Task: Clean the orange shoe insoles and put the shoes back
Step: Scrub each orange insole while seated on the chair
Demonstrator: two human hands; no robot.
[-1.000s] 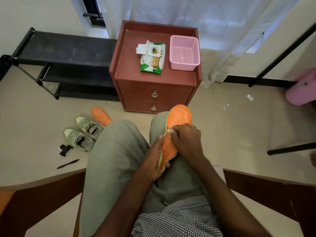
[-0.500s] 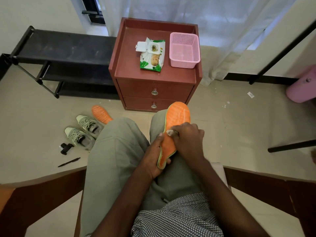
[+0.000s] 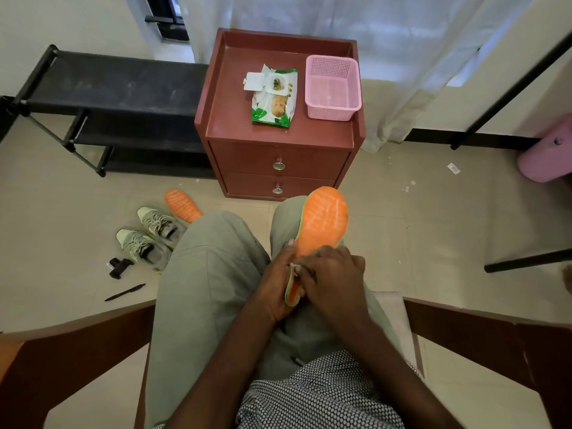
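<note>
You're seated, wiping one flat orange foam insole with a pale green rim (image 3: 323, 221) propped on your right knee, toe end up and away from you. Your left hand (image 3: 275, 286) curls round the heel-side edge from the left, fingers wrapped, steadying it. Your right hand (image 3: 332, 274) is bunched over the heel half, fingers curled on a small white wipe (image 3: 293, 266), only a sliver of it showing.

Second orange insole (image 3: 182, 205) lies on the floor just beside the pair of grey-green lace-up sneakers (image 3: 148, 236), left of your legs. Green-and-white wet-wipe pack (image 3: 274, 96), flap open, sits on the red-brown two-drawer nightstand (image 3: 278, 134) beside a pink plastic mesh basket (image 3: 332, 86). Black shoe rack (image 3: 108, 97) stands against the wall, left.

Handling, judged: the insole looks light, thin and bendy, so it will likely flex under rubbing. Keep hold at the rim near where you scrub, back it with the thigh. Damp surface may be slick, so pinch the edge instead of the face.
</note>
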